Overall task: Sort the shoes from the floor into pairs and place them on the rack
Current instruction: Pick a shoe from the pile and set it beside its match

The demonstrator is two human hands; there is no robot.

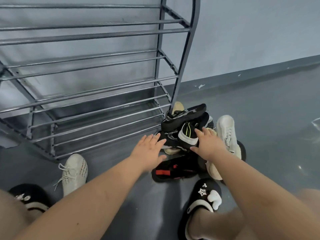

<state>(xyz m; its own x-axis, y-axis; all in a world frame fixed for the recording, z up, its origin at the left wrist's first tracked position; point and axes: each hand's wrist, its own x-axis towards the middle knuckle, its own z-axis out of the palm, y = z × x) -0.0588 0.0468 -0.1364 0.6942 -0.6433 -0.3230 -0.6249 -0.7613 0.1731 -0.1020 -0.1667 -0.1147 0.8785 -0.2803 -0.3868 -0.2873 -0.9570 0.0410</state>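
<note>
Two open hands reach the shoe pile (186, 129) at the rack's (90, 94) front right foot — right hand (207, 144) flat on the black sneaker (187, 135), nearer than the left hand (147, 150) — its length running toward the rack.

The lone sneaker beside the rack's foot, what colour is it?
Off-white sneaker with off-white laces and dark dotted lines; seen in the head view.

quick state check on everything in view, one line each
rack: upright, no shoes on the shelves in view
shoe pile: heaped on floor by the rack's leg
white sneaker: alone on floor, laces loose
black shoe with red tab: on floor
left hand: open, reaching for pile
right hand: open, fingers on pile
</note>
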